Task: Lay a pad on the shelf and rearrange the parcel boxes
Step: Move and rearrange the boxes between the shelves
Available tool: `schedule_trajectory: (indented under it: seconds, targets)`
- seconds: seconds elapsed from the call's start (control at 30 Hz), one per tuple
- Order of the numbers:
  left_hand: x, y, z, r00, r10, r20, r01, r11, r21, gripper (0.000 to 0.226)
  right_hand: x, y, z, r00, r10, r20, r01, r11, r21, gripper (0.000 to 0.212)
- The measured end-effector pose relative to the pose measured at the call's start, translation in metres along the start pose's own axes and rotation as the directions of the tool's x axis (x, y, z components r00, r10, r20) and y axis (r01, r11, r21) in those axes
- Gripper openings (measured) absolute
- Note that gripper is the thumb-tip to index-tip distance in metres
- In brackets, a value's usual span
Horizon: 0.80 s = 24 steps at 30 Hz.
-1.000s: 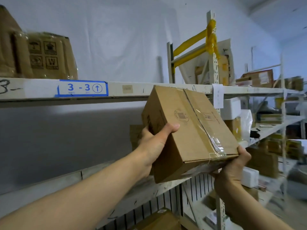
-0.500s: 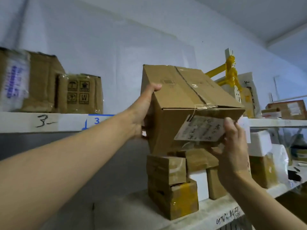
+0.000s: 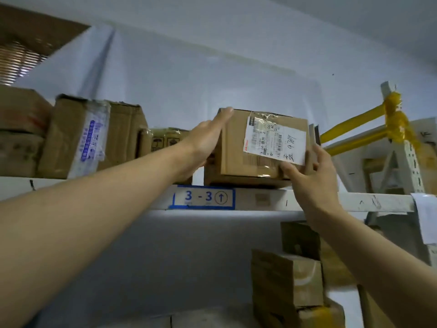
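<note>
Up on the top shelf, right above the blue "3-3" label, sits the cardboard box, and both hands are on it. It rests on top of a flatter brown box that lies on the shelf board, its front face turned towards us with a white shipping label stuck across the upper right, handwriting scrawled on it.

Left hand is flat against the left side of the box, fingers straight and held together, tips reaching up to the top corner. It presses rather than grips. Right hand is at the lower right corner, thumb laid over the front face just under the label, the other fingers spread loosely up the right edge. Whether they curl behind the box, I cannot tell.

Further left on the same shelf, a row of taped boxes stands well apart from the one being handled, with a smaller one carrying printed handling symbols just behind the left wrist. To the right, a yellow wrapped bar slants up to a perforated upright.

Down below, on the lower shelf, a stack of small boxes sits under the right forearm.
</note>
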State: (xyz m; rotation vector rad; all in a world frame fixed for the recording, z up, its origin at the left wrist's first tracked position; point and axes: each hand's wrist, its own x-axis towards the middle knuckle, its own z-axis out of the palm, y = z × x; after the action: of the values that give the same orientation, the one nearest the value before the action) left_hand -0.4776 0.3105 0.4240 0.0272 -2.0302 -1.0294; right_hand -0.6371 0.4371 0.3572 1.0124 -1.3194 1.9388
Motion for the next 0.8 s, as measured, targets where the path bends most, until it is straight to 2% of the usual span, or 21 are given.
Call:
schedule_trajectory:
  seconds: [0.03,0.07,0.2,0.3,0.37,0.47,0.63,0.8]
  targets:
    - [0.004,-0.007,-0.003,0.999,0.038,-0.013,-0.037,0.993,0.108,0.080,0.002,0.002,0.005,1.000,0.005,0.029,-0.004,0.999,-0.037,0.054]
    - [0.006,-0.015,-0.008,0.997,0.065,-0.039,-0.056,0.979,0.194,0.085,0.003,0.005,0.009,0.998,0.022,0.065,-0.016,0.996,-0.083,0.056]
    - [0.007,-0.048,-0.022,0.981,0.180,-0.070,-0.132,0.890,0.436,0.072,0.007,0.020,0.023,0.984,0.084,0.159,-0.044,0.969,-0.243,0.067]
    - [0.010,-0.071,-0.031,0.949,0.309,-0.070,-0.182,0.712,0.678,0.064,0.014,0.033,0.034,0.979,0.080,0.185,-0.008,0.932,-0.363,0.061]
    - [0.013,-0.081,-0.036,0.938,0.344,-0.051,-0.174,0.591,0.787,0.058,0.017,0.039,0.042,0.970,0.111,0.215,-0.011,0.908,-0.420,0.053]
    - [0.018,-0.095,-0.042,0.941,0.339,0.003,-0.181,0.492,0.851,0.051,0.023,0.049,0.052,0.957,0.152,0.245,-0.017,0.879,-0.476,0.042]
    - [0.022,-0.108,-0.044,0.956,0.291,0.028,-0.167,0.466,0.869,0.046,0.028,0.065,0.060,0.950,0.171,0.261,-0.004,0.843,-0.537,0.049]
    - [0.023,-0.108,-0.042,0.968,0.248,0.031,-0.129,0.389,0.912,0.048,0.024,0.066,0.063,0.940,0.153,0.306,0.077,0.777,-0.624,0.034]
